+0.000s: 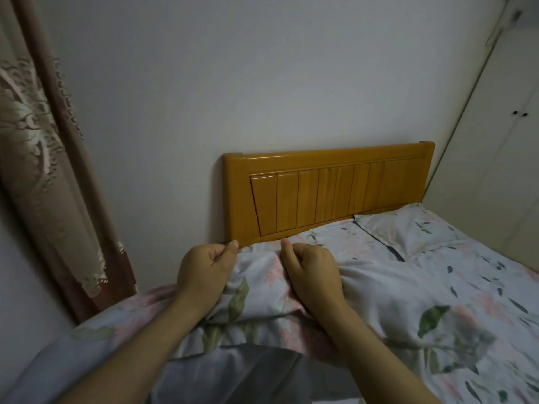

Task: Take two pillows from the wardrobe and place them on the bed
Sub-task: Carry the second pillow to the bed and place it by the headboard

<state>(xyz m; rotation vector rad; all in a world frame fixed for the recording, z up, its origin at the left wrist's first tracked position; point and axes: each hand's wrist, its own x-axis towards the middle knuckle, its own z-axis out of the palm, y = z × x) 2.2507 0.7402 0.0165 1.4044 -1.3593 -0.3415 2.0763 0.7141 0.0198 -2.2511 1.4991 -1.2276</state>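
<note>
A floral pillow (256, 290) lies at the head of the bed, near its left edge and close to the wooden headboard (329, 193). My left hand (204, 272) grips its upper left part with curled fingers. My right hand (312, 272) grips the fabric a little to the right, thumb up. A second floral pillow (408, 228) lies flat at the right end of the headboard. The bed (466, 330) carries a matching floral sheet.
A patterned brown curtain (43, 170) hangs on the left beside the bed. White wardrobe doors (501, 126) with two small dark knobs stand along the right. A plain wall rises behind the headboard.
</note>
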